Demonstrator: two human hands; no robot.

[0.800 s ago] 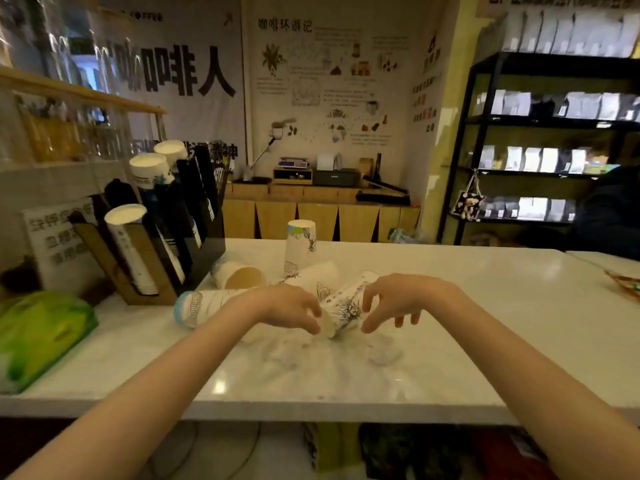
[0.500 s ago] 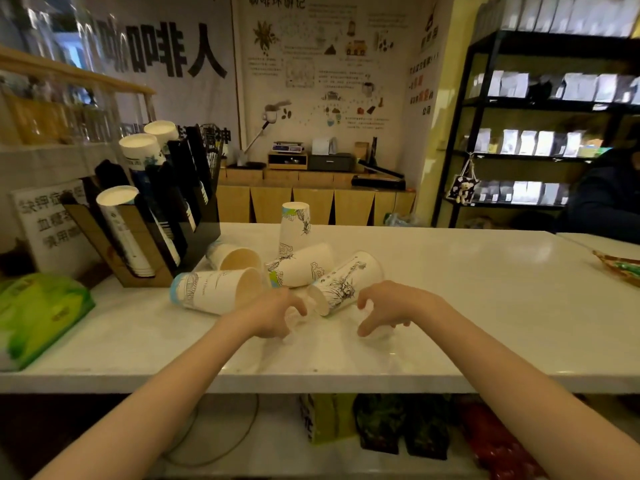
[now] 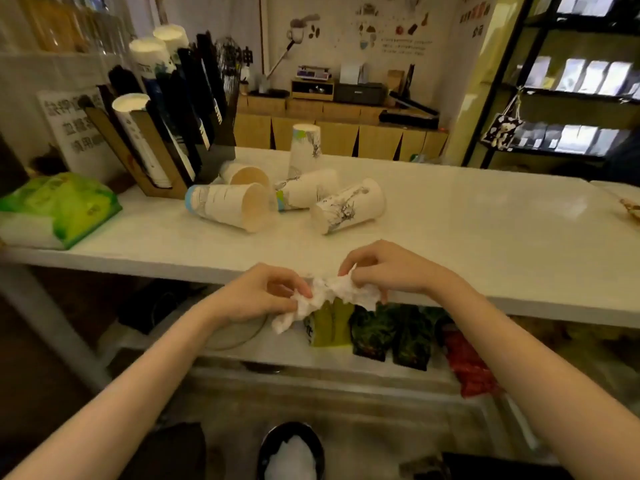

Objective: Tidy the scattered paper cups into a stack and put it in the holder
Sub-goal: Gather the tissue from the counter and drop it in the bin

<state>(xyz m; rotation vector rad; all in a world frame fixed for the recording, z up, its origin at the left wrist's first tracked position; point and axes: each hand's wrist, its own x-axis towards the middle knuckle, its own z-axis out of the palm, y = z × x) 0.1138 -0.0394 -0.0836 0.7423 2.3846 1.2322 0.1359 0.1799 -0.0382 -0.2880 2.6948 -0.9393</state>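
Several printed paper cups lie scattered on the white counter (image 3: pixel 485 216). One with a blue base (image 3: pixel 225 206) lies on its side, mouth toward me. Another (image 3: pixel 348 210) lies tilted at the right of the group, one (image 3: pixel 308 194) lies behind it, and one (image 3: pixel 244 174) lies by the holder. One cup (image 3: pixel 304 150) stands upside down at the back. The slanted cup holder (image 3: pixel 173 133) at the left holds long stacks. My left hand (image 3: pixel 261 294) and right hand (image 3: pixel 384 268) both pinch a crumpled white tissue (image 3: pixel 325 296) at the counter's front edge.
A green tissue pack (image 3: pixel 65 202) lies at the counter's left end, a printed sign (image 3: pixel 74 126) behind it. Under the counter a shelf carries green, dark and red bags (image 3: pixel 391 337). A bin with white waste (image 3: pixel 291 452) stands on the floor below. Black shelving (image 3: pixel 571 98) is far right.
My hands have drawn back from the cups to the counter's front edge and now hold a crumpled tissue between them. The view has tipped downward. The cups lie as before.
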